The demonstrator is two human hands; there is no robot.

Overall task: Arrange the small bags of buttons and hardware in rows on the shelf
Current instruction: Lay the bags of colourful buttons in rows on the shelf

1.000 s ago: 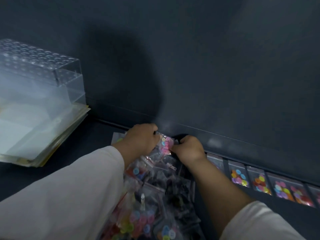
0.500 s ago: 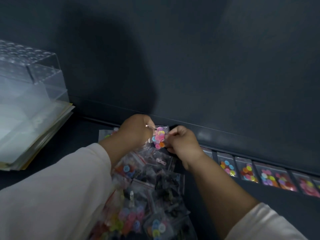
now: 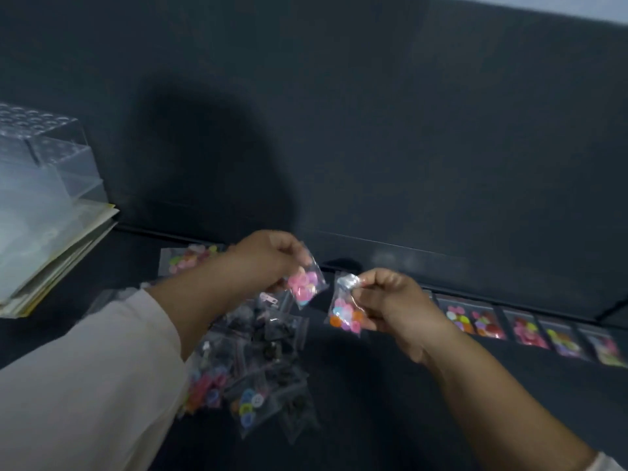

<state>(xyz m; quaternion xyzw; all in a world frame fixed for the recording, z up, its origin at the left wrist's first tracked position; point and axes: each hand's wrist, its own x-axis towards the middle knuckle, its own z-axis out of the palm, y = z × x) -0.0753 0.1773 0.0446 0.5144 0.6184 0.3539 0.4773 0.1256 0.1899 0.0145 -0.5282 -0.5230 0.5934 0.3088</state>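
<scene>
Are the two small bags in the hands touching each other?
Apart. The head view shows dark shelf between the left hand's bag and the right hand's bag.

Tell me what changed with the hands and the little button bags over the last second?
Both hands lifted off the pile and drew apart. They had pinched one bag together; now the left hand holds a pink-button bag and the right hand holds a second bag of mixed colours. The pile, the row of bags and the clear box stayed put.
</scene>
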